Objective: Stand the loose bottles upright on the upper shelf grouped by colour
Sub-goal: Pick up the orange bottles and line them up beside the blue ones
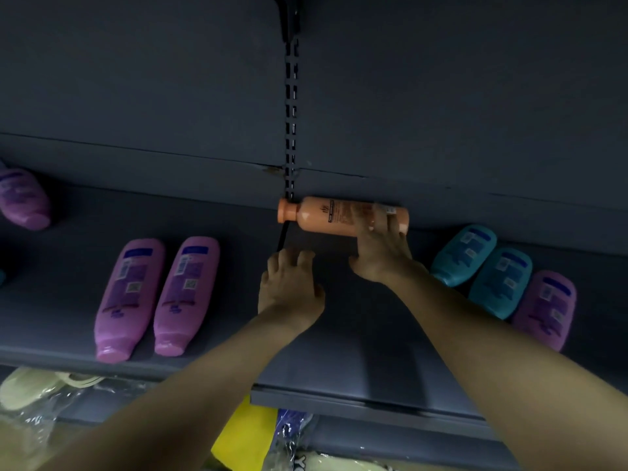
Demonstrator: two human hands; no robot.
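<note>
An orange bottle [326, 215] lies on its side against the back of the upper shelf [339, 351], cap pointing left. My right hand [382, 251] reaches onto its right half, fingers laid over the label and curling round it. My left hand [289, 283] rests on the shelf just in front of the bottle, fingers loosely bent, holding nothing. Two pink bottles [156, 297] stand on their caps at the left. Two teal bottles [482, 266] and one purple bottle [545, 309] stand on their caps at the right. Another purple bottle [22, 198] sits at the far left.
A slotted metal upright [291, 113] runs down the back wall to the shelf seam. Below the shelf's front edge lie plastic-wrapped pale goods [34, 389] and a yellow pack [246, 436].
</note>
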